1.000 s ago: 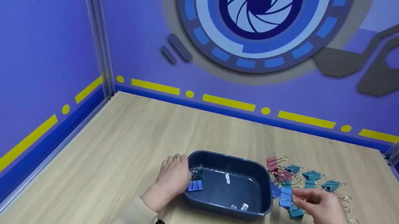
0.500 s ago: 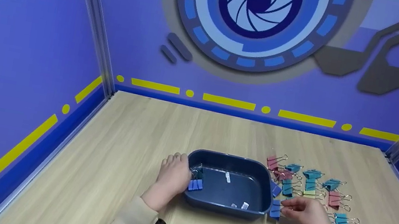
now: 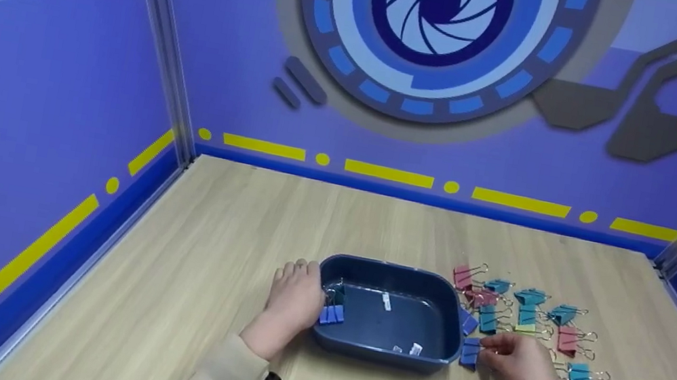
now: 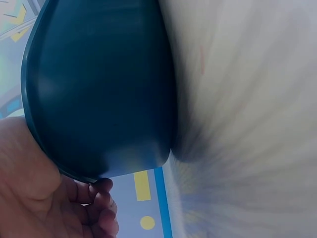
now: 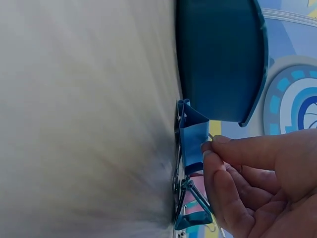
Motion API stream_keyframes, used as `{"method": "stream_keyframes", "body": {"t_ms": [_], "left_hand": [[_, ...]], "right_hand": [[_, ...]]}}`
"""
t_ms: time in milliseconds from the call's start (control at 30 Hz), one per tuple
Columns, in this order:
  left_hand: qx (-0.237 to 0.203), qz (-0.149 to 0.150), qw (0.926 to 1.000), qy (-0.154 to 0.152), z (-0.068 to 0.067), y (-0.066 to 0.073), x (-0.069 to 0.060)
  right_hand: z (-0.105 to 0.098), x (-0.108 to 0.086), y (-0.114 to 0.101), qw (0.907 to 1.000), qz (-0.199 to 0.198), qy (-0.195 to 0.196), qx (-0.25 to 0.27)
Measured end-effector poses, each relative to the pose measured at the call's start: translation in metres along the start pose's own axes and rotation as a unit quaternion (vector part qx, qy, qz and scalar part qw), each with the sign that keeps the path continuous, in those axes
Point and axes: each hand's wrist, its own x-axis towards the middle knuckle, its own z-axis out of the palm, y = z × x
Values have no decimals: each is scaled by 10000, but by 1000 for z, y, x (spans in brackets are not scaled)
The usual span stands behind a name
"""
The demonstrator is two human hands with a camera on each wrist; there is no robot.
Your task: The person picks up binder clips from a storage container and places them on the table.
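Note:
A dark blue plastic basin (image 3: pixel 383 357) stands on the table, with a blue binder clip (image 3: pixel 332 315) and a dark clip at the left inside. My left hand (image 3: pixel 296 296) grips its left rim, fingers curled at the edge in the left wrist view. Just outside the basin's right wall, a blue binder clip (image 3: pixel 470 353) is pinched at its wire handle by the thumb and forefinger of my right hand (image 3: pixel 519 365). In the right wrist view this blue clip (image 5: pixel 194 141) appears low at the table, close to the basin (image 5: pixel 220 59).
Several binder clips lie right of the basin: pink (image 3: pixel 463 277), teal (image 3: pixel 530 296), red-pink (image 3: pixel 571 340), and another teal one (image 3: pixel 579 377) beyond my right hand. A second blue clip (image 3: pixel 466 321) lies against the basin's wall. Blue panels with yellow marks (image 3: pixel 389 174) border the table.
My right hand has brought the pinched blue clip nearer to me and down beside the basin, uncovering clips behind it. In the last half second it barely shifts. My left hand stays put.

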Motion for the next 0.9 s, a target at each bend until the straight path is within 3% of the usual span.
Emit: {"method": "stream_keyframes", "body": {"t_ms": [167,333,500,633,900], "left_hand": [[113,91,9999,65,2,-1,-1],[175,76,9998,53,2,0,-1],[144,45,9999,29,2,0,-1],[75,52,10000,37,1,1,-1],[15,9,10000,13,0,0,0]], "right_hand": [[1,3,1,9997,-71,94,-230],[-3,3,-3,9989,-172,-87,-417],[-16,3,-18,9939,-197,-304,-1045],[-29,3,-37,9883,-398,-229,-1454],[-23,14,-83,9902,-1091,-39,-867]]}}
